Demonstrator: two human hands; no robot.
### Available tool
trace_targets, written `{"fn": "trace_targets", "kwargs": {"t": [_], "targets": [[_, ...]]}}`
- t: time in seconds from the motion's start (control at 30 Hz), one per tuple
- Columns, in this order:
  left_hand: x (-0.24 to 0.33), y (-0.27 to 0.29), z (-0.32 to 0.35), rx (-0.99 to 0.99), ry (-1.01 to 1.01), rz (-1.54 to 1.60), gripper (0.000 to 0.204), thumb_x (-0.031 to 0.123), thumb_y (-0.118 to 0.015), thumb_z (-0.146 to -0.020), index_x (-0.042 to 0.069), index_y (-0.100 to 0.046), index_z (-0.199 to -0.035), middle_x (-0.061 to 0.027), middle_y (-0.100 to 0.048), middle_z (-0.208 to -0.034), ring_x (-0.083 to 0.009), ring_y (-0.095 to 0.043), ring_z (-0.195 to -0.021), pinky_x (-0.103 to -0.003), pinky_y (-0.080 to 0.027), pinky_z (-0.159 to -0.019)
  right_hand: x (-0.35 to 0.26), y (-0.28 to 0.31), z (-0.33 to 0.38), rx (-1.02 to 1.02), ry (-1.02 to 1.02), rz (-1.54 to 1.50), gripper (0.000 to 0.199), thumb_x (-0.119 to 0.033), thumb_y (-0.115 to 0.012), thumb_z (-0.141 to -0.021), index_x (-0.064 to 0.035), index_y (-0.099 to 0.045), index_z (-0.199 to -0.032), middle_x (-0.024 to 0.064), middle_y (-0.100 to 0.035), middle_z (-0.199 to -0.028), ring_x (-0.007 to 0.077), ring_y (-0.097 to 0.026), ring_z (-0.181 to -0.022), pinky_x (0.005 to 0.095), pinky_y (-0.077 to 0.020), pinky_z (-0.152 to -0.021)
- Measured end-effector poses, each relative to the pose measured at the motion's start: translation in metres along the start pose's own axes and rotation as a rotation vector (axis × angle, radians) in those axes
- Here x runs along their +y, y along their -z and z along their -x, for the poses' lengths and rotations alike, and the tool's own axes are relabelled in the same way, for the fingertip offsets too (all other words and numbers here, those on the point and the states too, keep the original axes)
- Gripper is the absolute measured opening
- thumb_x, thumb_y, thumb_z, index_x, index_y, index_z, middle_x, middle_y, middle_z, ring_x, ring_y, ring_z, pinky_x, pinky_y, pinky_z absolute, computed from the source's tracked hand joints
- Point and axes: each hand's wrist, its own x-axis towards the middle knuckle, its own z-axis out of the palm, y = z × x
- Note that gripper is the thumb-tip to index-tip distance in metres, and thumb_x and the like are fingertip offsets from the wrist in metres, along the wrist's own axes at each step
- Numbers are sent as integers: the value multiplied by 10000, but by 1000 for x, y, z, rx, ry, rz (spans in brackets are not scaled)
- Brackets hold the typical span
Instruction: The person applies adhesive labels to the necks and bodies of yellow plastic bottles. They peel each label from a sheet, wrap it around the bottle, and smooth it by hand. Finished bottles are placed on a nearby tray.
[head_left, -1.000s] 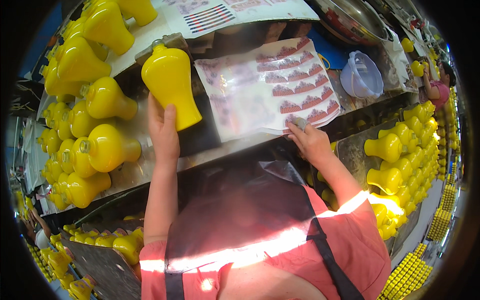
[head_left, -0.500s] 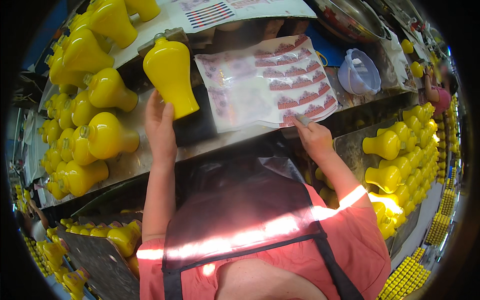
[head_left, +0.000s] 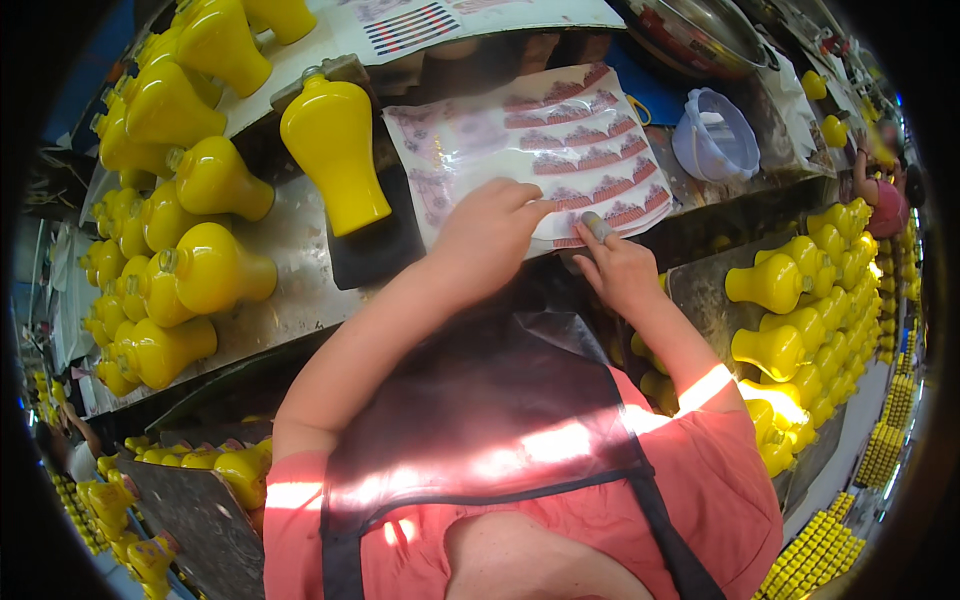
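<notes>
My left hand (head_left: 492, 235) reaches across the near part of the printed decal sheet (head_left: 470, 140), its fingers bent together over the lower decals. Whether a decal is between its fingertips is hidden. At the sheet's near right corner, my right hand (head_left: 625, 272) has its fingers apart, a grey finger cot (head_left: 597, 226) on one of them resting on the sheet. Rows of red-and-purple decals cover the sheet. Left of it a yellow bottle (head_left: 335, 150) lies on a dark pad (head_left: 372, 250), its neck at a block (head_left: 345, 72); no hand touches it.
Several yellow bottles (head_left: 225, 275) crowd the table's left side. More bottles (head_left: 765, 283) fill a board at right. A pale purple bucket (head_left: 715, 140) and a metal basin (head_left: 700, 35) stand at the back right. Another person (head_left: 885, 205) works at far right.
My left hand has let go of the yellow bottle and moved right onto the decal sheet. The bottle stays on the pad. My right hand's fingers have shifted slightly at the corner.
</notes>
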Motion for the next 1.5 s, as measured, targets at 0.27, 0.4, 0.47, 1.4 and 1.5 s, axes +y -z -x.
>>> {"fn": "trace_targets", "kwargs": {"t": [0.27,0.4,0.47,1.4,1.5], "targets": [[-13,-47,-16,-318,-29,-209,432,255,-699,-897,114,-664,-1304,-130,-628,-1124,-323,-603,-1097,-449,-461,-1006,11,-3,5,74,-6,-47,478,-284,-763,-895,-60,-678,-1309,131,-729,-1170,287,-722,-784,385,-592,-699],[-15,-51,-16,-247,-63,-289,440,311,-722,-882,119,-676,-1275,-110,-612,-1073,-304,-596,-1076,-458,-442,-984,9,-4,4,20,-28,-52,481,-285,-763,-894,-63,-674,-1312,137,-727,-1193,288,-726,-800,384,-595,-705],[-13,-53,-17,-227,-64,-281,423,308,-728,-873,116,-683,-1246,-106,-611,-1061,-298,-596,-1067,-462,-442,-971,7,-5,3,69,-17,-66,479,-285,-763,-895,-63,-674,-1311,138,-726,-1202,291,-727,-799,385,-597,-706],[-19,-66,-25,-250,-60,-250,382,198,-695,-846,91,-712,-1213,-111,-638,-1114,-294,-593,-1120,-436,-438,-977,1,-22,12,124,-89,-57,382,-183,-766,-877,-94,-718,-1245,120,-747,-1112,295,-724,-743,391,-599,-685],[-19,-65,-23,-199,2,-161,381,149,-656,-857,92,-699,-1231,-134,-648,-1123,-325,-613,-1095,-459,-458,-969,7,-23,12,226,-64,-113,288,-141,-770,-862,-82,-760,-1143,109,-759,-1020,287,-726,-744,376,-593,-686]]}}
